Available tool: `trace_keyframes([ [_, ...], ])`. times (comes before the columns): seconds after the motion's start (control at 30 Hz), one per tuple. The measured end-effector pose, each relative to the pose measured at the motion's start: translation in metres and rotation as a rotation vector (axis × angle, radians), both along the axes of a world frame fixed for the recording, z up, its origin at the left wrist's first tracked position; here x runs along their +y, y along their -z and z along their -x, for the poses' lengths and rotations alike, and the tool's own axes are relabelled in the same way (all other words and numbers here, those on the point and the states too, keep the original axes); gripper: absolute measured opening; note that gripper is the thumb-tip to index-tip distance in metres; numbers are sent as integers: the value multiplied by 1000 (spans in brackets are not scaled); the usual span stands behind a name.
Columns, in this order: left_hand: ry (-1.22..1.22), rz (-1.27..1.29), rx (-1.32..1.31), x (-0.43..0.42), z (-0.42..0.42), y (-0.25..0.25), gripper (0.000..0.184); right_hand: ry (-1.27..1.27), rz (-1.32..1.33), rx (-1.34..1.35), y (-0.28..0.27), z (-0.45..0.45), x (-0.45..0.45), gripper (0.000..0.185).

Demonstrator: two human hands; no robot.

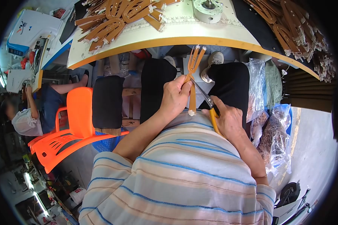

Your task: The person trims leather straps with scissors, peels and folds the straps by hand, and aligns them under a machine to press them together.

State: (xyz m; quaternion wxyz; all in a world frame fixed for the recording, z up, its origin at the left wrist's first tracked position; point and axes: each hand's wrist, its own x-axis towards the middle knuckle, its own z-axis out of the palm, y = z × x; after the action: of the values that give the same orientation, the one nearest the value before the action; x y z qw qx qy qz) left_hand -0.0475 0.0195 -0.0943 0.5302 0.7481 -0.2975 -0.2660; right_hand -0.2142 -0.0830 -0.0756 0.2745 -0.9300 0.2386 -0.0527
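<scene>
My left hand pinches a brown forked strap piece near its middle, over my lap. The forked end points up and away, and a pale tip shows at the lower end. In my right hand are scissors with yellow handles, their blades pointing up and left to the strap beside my left fingers. Whether the blades touch the strap is hard to tell. Piles of similar brown straps lie on the table ahead.
More straps hang over the table's right edge. A round metal fixture stands on the table. Plastic bags sit at the right. On the left are an orange chair, a black-covered stool and another person by sewing machines.
</scene>
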Motion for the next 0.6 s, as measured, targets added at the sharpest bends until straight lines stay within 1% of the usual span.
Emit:
trace_keyframes([
  [0.03, 0, -1, -30, 0, 0, -1, 14, 5, -108, 15, -2, -1, -1, 48],
  [0.07, 2, -4, -59, 0, 0, -1, 14, 5, -106, 14, -2, -2, -1, 48],
  [0.1, 1, -5, -56, 1, 1, 0, 14, 15, -166, -9, -2, -1, -1, 48],
  [0.17, -11, 33, 61, -1, 2, -3, 14, 33, -283, -59, -1, 0, -2, 49],
  [0.2, -17, 52, 116, -2, 1, -5, 15, 33, -283, -60, 2, 0, -2, 49],
  [0.23, -16, 54, 113, -3, 1, -8, 15, 28, -363, -89, 6, 1, -5, 49],
  [0.3, 2, 42, 227, -4, -1, -14, 15, 22, -526, -143, 14, 3, -9, 48],
  [0.33, 9, 34, 286, -3, -2, -15, 15, 22, -528, -143, 14, 4, -10, 48],
  [0.43, 31, 14, 331, 0, -7, -5, 16, 8, -766, -177, 16, 6, -15, 50],
  [0.47, 45, 3, 357, 0, -8, -3, 16, 10, -765, -177, 17, 8, -19, 50],
  [0.57, 71, 28, 411, 2, -10, -1, 15, -40, -1160, -66, 18, 12, -33, 45],
  [0.6, 85, 43, 435, 1, -10, -1, 15, -39, -1159, -67, 19, 13, -36, 45],
])
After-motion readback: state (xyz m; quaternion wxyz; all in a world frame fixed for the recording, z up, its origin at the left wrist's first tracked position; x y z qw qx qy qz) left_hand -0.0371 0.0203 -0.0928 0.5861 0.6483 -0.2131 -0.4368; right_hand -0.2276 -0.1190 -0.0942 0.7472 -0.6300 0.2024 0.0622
